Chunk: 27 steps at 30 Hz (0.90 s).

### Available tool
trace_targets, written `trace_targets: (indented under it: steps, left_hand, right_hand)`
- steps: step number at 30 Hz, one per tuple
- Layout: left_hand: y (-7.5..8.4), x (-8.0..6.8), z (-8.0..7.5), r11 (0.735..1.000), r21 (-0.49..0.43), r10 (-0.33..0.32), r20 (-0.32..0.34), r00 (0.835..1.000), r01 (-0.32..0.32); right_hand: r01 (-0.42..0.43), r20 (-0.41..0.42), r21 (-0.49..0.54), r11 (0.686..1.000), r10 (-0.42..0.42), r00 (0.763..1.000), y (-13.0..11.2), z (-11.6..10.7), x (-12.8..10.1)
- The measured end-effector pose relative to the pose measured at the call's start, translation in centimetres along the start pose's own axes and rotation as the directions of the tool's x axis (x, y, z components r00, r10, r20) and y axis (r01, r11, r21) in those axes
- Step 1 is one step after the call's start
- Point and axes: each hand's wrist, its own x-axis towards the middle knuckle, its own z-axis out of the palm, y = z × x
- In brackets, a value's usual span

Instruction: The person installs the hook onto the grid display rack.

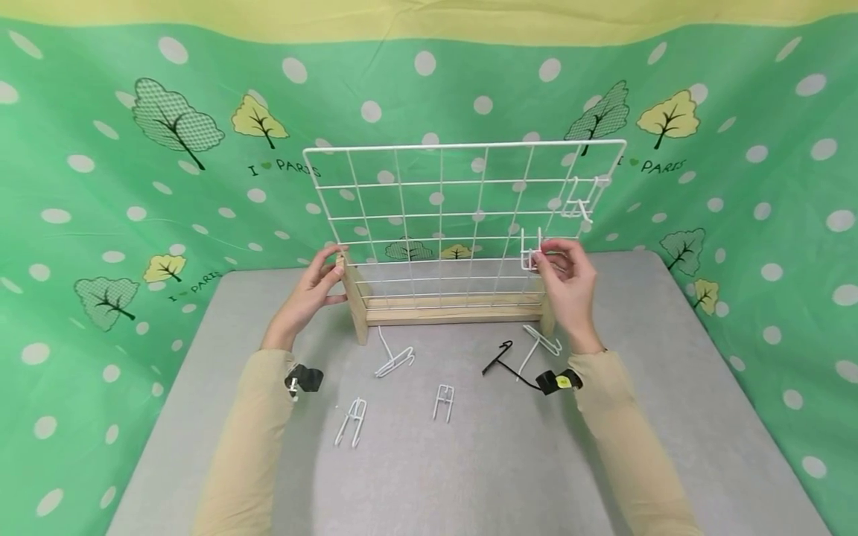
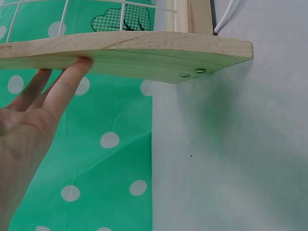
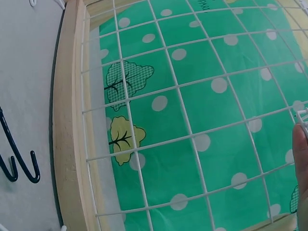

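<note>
A white wire grid panel (image 1: 442,216) stands upright in a wooden base (image 1: 456,309) on the grey table. My left hand (image 1: 333,272) rests against the base's left post with straight fingers (image 2: 79,65) on the wood (image 2: 144,53). My right hand (image 1: 546,257) pinches a white wire hook (image 1: 532,257) against the grid's lower right part. Only a finger edge (image 3: 301,154) and a bit of that hook (image 3: 302,115) show in the right wrist view, in front of the grid (image 3: 192,96). A second white hook (image 1: 579,201) hangs on the grid's upper right.
Several loose white hooks lie on the table in front of the base (image 1: 394,361) (image 1: 351,420) (image 1: 443,402) (image 1: 546,342), and a black hook (image 1: 499,359) (image 3: 14,154) lies near my right wrist. A green dotted cloth (image 1: 100,223) walls in the table (image 1: 469,476).
</note>
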Motion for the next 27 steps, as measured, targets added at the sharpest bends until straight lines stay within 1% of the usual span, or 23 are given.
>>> trace_targets:
  steps: [2, 4, 7, 10, 14, 18, 21, 27]
  left_hand:
    - [-0.1, 0.1, 0.0, 1.0, 0.009, 0.001, 0.001, 1.0, -0.001]
    - [0.2, 0.0, 0.1, 1.0, 0.012, 0.003, 0.004, 1.0, -0.003]
    - [0.1, 0.0, 0.1, 1.0, 0.009, 0.004, 0.006, 1.0, -0.004]
    - [1.3, -0.4, 0.5, 1.0, 0.009, 0.002, 0.011, 1.0, -0.002]
    - [1.4, -0.5, 0.5, 1.0, 0.013, 0.0, 0.008, 1.0, 0.0]
    - [0.1, 0.0, 0.1, 1.0, 0.001, 0.004, -0.001, 1.0, -0.004]
    - [-0.9, 0.3, -0.2, 1.0, -0.002, -0.001, -0.011, 1.0, 0.001]
    - [-1.2, 0.4, -0.2, 1.0, 0.005, 0.007, -0.01, 1.0, -0.007]
  right_hand:
    - [-0.002, -0.001, -0.012, 1.0, 0.002, 1.0, -0.4, 0.2, 0.0]
    - [-0.015, -0.008, -0.016, 1.0, 0.015, 1.0, -0.4, 0.3, 0.0]
    - [-0.019, -0.011, -0.026, 0.999, 0.018, 1.0, -0.1, 0.3, 0.1]
    - [-0.021, -0.008, -0.019, 1.0, 0.021, 1.0, 0.0, 0.4, 0.2]
    - [-0.018, -0.004, 0.001, 1.0, 0.018, 1.0, 0.3, 0.4, 0.2]
    - [-0.028, -0.012, -0.003, 1.0, 0.028, 1.0, 0.5, 0.5, 0.2]
    - [-0.052, -0.02, -0.009, 0.999, 0.052, 0.998, 0.6, 0.6, 0.1]
    - [-0.082, -0.024, -0.04, 0.996, 0.081, 0.996, 0.9, 0.6, -0.5]
